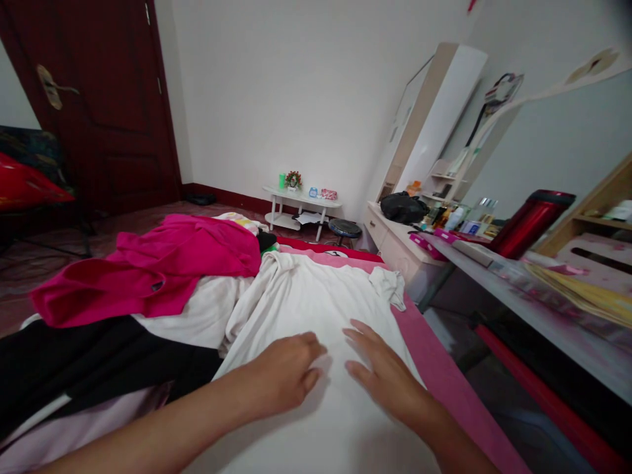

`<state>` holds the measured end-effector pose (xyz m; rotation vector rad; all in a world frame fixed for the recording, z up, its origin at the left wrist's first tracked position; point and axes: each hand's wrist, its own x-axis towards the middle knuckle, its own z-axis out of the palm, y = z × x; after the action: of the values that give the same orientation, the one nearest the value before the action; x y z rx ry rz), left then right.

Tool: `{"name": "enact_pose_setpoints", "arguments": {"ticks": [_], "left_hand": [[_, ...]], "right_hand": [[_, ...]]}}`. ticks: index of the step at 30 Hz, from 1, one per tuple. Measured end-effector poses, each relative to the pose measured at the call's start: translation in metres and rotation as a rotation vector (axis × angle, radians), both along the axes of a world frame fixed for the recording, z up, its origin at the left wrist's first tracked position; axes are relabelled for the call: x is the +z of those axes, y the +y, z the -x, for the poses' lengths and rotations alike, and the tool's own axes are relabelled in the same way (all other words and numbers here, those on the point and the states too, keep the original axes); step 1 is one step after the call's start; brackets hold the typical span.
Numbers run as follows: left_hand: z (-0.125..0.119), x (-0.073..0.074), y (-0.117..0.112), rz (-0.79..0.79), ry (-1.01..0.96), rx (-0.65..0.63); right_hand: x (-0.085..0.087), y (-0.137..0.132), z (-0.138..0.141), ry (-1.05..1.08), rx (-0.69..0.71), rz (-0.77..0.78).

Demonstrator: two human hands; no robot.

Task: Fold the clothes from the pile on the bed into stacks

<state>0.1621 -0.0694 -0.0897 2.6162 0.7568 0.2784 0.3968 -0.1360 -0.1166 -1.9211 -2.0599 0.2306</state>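
A white shirt [316,296] lies spread over the bed, its folds gathered along the left side and a small crumpled sleeve at the far right. My left hand [291,368] is over the shirt's middle, fingers bent with the thumb apart and nothing visible in them. Across a small gap, my right hand [378,368] is open, its fingers spread above or on the same cloth. Whether either hand presses on the fabric I cannot tell. Left of the shirt are a bright pink garment [197,247] and a black garment [113,355].
A pink bed cover [444,382] shows along the right edge. Beside it stands a dressing table [543,303] with bottles and a red thermos [533,224]. Farther off are a small white table [301,197], a round stool [344,228] and a dark red door [99,99].
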Motion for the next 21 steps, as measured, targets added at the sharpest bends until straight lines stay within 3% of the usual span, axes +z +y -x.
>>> {"name": "enact_pose_setpoints", "arguments": {"ticks": [2,4,6,8,10,12,16,21], "left_hand": [[-0.033,-0.026,0.023,-0.123,0.006,0.149],[-0.049,-0.057,0.043,-0.198,0.047,0.279],[-0.052,-0.081,0.056,-0.229,0.057,0.321],[-0.048,-0.094,0.061,-0.229,0.059,0.311],[-0.045,-0.096,0.062,-0.211,0.068,0.304],[-0.044,-0.093,0.061,-0.189,0.066,0.311],[-0.047,-0.092,0.06,-0.17,0.048,0.317],[-0.045,-0.095,0.06,-0.165,0.036,0.316]], "right_hand": [[-0.007,0.041,0.012,0.055,0.093,0.002],[-0.023,0.076,0.0,0.025,0.129,-0.003],[-0.041,0.105,-0.036,-0.063,0.145,0.036],[-0.054,0.131,-0.08,-0.179,0.026,0.069],[-0.062,0.158,-0.116,-0.299,-0.142,0.08],[-0.064,0.184,-0.133,-0.364,-0.333,0.131],[-0.069,0.223,-0.121,-0.369,-0.62,0.163],[-0.08,0.227,-0.104,-0.338,-0.7,0.101]]}}
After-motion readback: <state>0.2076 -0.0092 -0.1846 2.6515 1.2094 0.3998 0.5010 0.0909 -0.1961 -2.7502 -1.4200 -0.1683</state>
